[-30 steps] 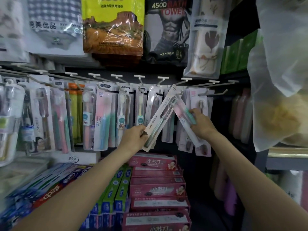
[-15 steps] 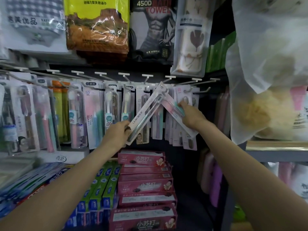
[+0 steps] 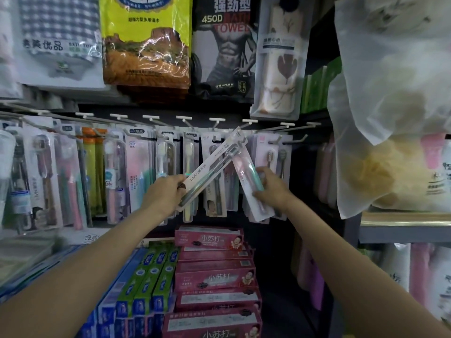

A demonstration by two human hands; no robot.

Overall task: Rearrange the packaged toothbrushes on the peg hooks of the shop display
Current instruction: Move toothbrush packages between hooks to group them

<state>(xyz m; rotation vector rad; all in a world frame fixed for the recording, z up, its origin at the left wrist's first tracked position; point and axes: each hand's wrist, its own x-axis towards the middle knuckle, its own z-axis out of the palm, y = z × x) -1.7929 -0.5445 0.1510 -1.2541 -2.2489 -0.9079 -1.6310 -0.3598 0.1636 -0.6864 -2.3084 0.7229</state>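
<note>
A row of white peg hooks carries many packaged toothbrushes across the display. My left hand grips the lower end of a white LMK toothbrush pack that tilts up to the right. My right hand holds a pink pack with a teal-handled brush that tilts up to the left. The tops of both packs meet at one hook near the middle of the row, forming an inverted V. More pink packs hang behind my right hand.
Stacked pink toothpaste boxes and green and blue ones sit on the shelf below. Towel packs hang above the hooks. A frosted plastic bag hangs at the right, close to my right arm.
The view has shifted a little to the right and down. Both hands keep hold of their packs, still crossed at the same hook, with hardly any movement.
</note>
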